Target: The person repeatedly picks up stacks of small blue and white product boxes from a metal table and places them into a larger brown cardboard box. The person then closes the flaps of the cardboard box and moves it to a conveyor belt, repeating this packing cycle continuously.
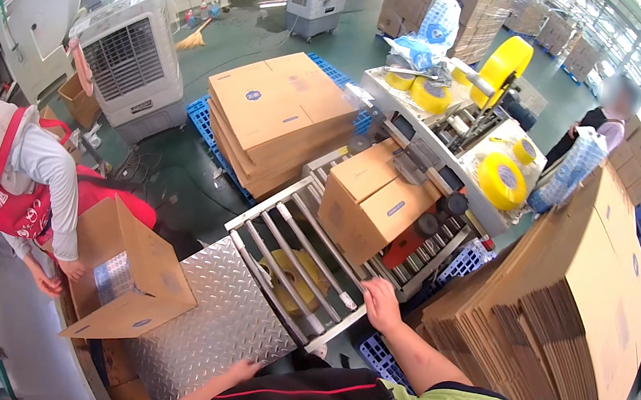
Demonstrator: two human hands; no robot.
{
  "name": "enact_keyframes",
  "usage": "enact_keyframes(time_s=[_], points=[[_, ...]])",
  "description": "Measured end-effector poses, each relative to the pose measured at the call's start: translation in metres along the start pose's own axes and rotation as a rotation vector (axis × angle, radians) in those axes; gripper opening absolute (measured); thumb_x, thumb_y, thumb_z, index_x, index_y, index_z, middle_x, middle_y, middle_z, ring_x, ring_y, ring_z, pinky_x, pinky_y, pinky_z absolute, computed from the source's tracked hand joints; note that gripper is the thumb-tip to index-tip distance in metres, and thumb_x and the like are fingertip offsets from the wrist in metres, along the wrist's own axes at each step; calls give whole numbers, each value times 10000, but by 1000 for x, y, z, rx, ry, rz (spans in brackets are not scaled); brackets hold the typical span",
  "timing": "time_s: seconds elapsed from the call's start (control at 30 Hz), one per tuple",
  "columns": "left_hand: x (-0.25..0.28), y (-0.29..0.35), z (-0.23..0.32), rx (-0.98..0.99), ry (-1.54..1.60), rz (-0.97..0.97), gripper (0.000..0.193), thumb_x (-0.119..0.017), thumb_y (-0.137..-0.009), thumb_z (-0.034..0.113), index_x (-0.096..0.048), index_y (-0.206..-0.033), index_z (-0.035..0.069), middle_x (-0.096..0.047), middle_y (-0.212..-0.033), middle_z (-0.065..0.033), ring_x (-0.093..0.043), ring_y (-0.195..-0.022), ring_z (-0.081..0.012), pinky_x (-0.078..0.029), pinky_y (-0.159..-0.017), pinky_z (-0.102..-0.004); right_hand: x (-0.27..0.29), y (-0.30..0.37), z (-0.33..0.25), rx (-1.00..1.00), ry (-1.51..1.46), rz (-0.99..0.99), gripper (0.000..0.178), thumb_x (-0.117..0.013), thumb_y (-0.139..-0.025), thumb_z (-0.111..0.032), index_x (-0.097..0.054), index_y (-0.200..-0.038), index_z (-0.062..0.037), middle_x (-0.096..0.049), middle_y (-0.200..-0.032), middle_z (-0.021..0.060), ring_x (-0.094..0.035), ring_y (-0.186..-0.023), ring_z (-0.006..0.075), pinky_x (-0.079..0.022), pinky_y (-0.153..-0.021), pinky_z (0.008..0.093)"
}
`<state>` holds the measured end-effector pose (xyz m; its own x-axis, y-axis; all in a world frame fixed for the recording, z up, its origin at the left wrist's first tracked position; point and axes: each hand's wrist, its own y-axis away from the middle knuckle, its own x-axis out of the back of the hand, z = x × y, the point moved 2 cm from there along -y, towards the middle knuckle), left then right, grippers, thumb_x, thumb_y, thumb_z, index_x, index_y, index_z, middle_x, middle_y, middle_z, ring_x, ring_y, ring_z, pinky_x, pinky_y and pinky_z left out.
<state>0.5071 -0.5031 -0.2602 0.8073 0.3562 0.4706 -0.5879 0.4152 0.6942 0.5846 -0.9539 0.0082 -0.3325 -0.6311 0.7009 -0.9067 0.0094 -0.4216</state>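
A carton [375,201], its top flaps folded down, stands on the roller conveyor [299,268] under the taping machine [464,152]. My right hand [382,304] is on the conveyor's near side rail just behind the carton, fingers bent over the rail. Low in the view my left hand [243,370] hangs at the near edge of the patterned metal plate [223,302]; its fingers are partly hidden and seem to hold nothing. To the left, an open carton [148,264] with a blue-and-white pack [114,277] inside lies tilted on the plate's far-left side.
A co-worker in a red apron [17,213] reaches to the open carton. Flat cartons are stacked on a blue pallet [276,112] ahead, and a tall stack [550,298] leans at my right. Yellow tape rolls [502,180] lie on the machine. Another person [599,128] stands beyond.
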Motion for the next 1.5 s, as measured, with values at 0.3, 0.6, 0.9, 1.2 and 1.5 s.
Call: enact_keyframes(time_s=[0.3,0.6,0.9,1.2,1.5], points=[[-11,140,-170,181,63,118,699,-619,-842,557,-606,-1271,6,-653,-1180,-249,-615,-1149,-374,-490,-962,-424,346,22,-156,22,1318,655,555,-677,-863,-301,-516,-1344,-76,-563,-1287,199,-531,-1165,406,-442,-975,501],[31,219,-136,5,371,269,583,-655,-894,415,-571,-1301,8,-676,-1150,-215,-656,-1080,-307,-513,-918,-388,376,128,-172,-316,1370,524,211,-676,-822,-144,-589,-1008,-99,-576,-975,66,-586,-994,256,-501,-820,387],[113,354,-19,-357,65,797,1075,-798,-752,405,-180,-1526,-13,-278,-1545,-259,-231,-1460,-377,-206,-1180,-458,169,32,-509,998,1116,213,283,-696,-704,-310,-464,-606,-181,-428,-631,-29,-480,-572,139,-367,-476,294],[165,516,-51,-205,-342,1568,484,-858,-661,288,-585,-1003,81,-641,-868,-97,-601,-849,-321,-487,-830,-444,59,-39,-331,350,-456,234,554,-695,-864,-499,-639,-1060,16,-654,-935,124,-635,-881,296,-505,-829,359],[174,543,50,169,-703,1283,590,-766,-742,410,-585,-1246,163,-556,-1271,-86,-467,-1253,-328,-366,-996,-638,-67,11,-409,832,229,-217,594,-666,-854,-376,-514,-1370,-124,-569,-1342,83,-534,-1225,309,-379,-1039,508]])
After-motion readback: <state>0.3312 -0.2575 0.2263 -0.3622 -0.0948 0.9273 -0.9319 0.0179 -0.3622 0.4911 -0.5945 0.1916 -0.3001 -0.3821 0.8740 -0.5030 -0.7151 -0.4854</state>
